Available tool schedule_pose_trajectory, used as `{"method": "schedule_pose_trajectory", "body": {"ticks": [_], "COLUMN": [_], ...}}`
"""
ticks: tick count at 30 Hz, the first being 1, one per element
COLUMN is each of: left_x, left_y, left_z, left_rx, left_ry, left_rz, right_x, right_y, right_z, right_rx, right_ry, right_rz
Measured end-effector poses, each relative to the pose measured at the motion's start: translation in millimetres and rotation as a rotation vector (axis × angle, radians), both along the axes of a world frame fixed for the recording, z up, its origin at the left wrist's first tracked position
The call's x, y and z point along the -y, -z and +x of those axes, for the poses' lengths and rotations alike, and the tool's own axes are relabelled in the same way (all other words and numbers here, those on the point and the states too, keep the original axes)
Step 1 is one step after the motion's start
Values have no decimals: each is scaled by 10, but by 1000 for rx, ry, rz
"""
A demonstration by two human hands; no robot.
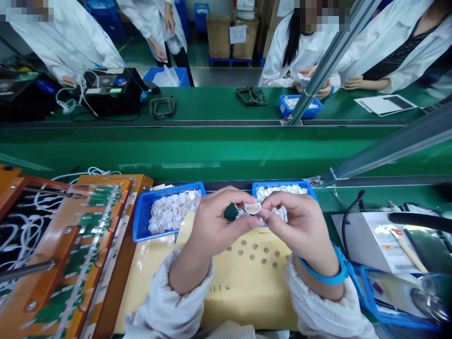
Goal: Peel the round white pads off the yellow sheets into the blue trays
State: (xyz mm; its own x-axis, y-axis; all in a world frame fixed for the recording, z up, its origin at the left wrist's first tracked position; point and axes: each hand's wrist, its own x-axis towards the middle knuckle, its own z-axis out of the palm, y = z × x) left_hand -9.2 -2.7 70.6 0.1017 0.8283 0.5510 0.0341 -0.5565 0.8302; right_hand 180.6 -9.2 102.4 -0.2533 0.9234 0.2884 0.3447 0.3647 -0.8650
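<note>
Between the fingertips of my left hand [217, 219] and my right hand [300, 223] is a small round white piece [253, 208] with a tan disc-like face. Both hands pinch it, one from each side, above a yellow sheet [252, 299]. Small brown round discs [252, 257] are laid out in rows on that sheet. Behind my left hand, a blue bin [140, 221] holds many similar white round pieces [173, 212]. A second blue bin [310, 188] of them is partly hidden by my right hand. A blue wrist strap [328, 278] circles my right wrist.
An orange fixture with green circuit boards [86, 226] stands at left, with white cables. At right are a white box [367, 235] and a blue tray [370, 292] with tools. A slanted metal post [388, 146] crosses the right side. Co-workers in white coats [282, 52] are across the bench.
</note>
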Motion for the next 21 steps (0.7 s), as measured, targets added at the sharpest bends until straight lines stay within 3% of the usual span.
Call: {"method": "schedule_pose_trajectory", "body": {"ticks": [4, 10, 21], "left_x": [34, 45, 2], "left_y": [-24, 11, 43], "left_z": [-11, 43, 95], "left_rx": [-28, -33, 87], "left_ry": [-26, -86, -31], "left_rz": [-128, -177, -327], "right_x": [3, 11, 53], "right_y": [-4, -32, -51], "right_z": [-23, -42, -53], "right_rx": [69, 119, 158], "right_ry": [19, 34, 48], "right_rz": [62, 113, 142]}}
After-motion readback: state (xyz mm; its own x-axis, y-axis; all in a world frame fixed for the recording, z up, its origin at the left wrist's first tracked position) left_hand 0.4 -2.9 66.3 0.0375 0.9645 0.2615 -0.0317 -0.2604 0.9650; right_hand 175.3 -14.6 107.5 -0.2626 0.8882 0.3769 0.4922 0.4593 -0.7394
